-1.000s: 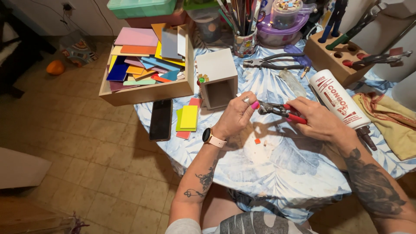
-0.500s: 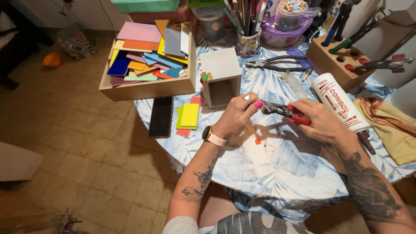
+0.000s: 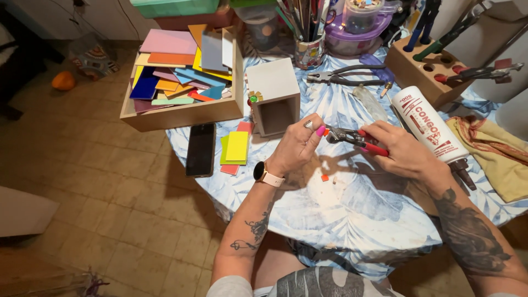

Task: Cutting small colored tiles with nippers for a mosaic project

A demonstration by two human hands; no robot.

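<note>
My right hand (image 3: 400, 154) grips red-handled nippers (image 3: 352, 137), their jaws pointing left. My left hand (image 3: 300, 144) pinches a small orange tile piece (image 3: 326, 132) at the jaws, fingers closed around it. Both hands hover over a table covered with a blue and white leaf-print cloth (image 3: 341, 214). Small orange chips (image 3: 324, 177) lie on the cloth just below the hands. A small open-fronted beige box (image 3: 275, 99) with a coloured flower piece on its left side stands just beyond my left hand.
A wooden tray of coloured tiles (image 3: 181, 71) sits at the table's left, with a black phone (image 3: 201, 148) and yellow and green tiles (image 3: 235, 147) beside it. A white glue bottle (image 3: 432, 126), loose pliers (image 3: 344, 76), a wooden tool block (image 3: 429, 66) and a yellow rag (image 3: 489, 148) lie right.
Both hands have stayed together at the same spot over the cloth; the nippers remain at the tile piece. The view has shifted only slightly.
</note>
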